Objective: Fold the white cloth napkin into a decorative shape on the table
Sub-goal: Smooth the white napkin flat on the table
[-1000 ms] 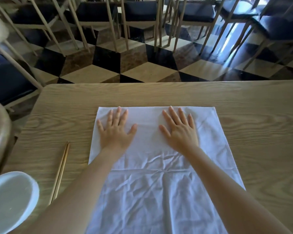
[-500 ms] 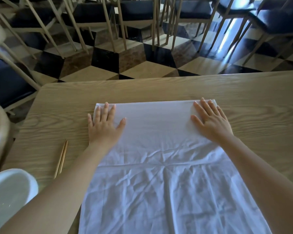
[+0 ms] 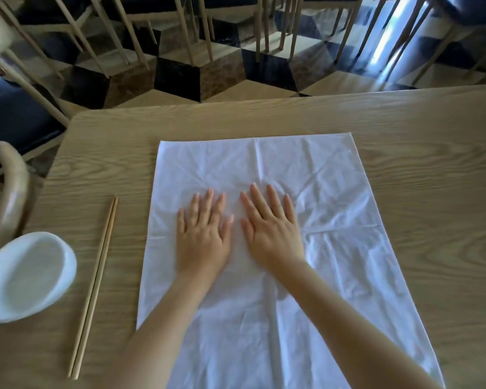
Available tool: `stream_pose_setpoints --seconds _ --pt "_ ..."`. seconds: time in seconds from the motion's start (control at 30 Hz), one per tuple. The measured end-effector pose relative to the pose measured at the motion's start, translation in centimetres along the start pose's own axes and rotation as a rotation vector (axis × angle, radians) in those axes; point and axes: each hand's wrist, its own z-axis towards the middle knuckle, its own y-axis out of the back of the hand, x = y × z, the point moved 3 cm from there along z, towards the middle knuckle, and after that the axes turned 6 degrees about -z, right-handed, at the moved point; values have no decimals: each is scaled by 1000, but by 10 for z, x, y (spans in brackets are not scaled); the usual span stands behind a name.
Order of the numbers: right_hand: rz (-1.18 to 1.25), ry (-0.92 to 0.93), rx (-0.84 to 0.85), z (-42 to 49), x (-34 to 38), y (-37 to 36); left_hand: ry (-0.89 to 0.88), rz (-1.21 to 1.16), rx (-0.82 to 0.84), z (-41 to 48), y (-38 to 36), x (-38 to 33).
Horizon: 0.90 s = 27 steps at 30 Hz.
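A white cloth napkin [image 3: 331,192] lies spread flat and creased on the wooden table [image 3: 432,169], its near end running out of view at the bottom. My left hand [image 3: 205,234] and my right hand [image 3: 272,228] rest palm down side by side on the napkin's middle. Fingers are stretched and slightly apart, pointing away from me. Neither hand holds anything.
A pair of wooden chopsticks [image 3: 94,284] lies left of the napkin. A white bowl [image 3: 26,276] sits at the table's left edge beside a curved chair back [image 3: 9,197]. Beyond the far table edge stand several chairs on a patterned floor.
Both hands slid from the napkin's far corners inward and toward me, meeting at its middle. The view tilted down, showing more of the table.
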Motion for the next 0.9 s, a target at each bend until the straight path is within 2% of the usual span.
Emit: stream_pose_setpoints --seconds 0.27,0.63,0.8,0.9 --pt "-142 -91 27 -28 -81 12 109 75 22 -6 0 34" --pt "-158 -199 6 -64 -141 28 86 65 -6 -30 16 51" --pt "-62 -346 49 -62 -108 30 145 26 83 -27 13 51" --pt "78 -188 -2 -71 -22 20 121 -39 91 -51 10 30"
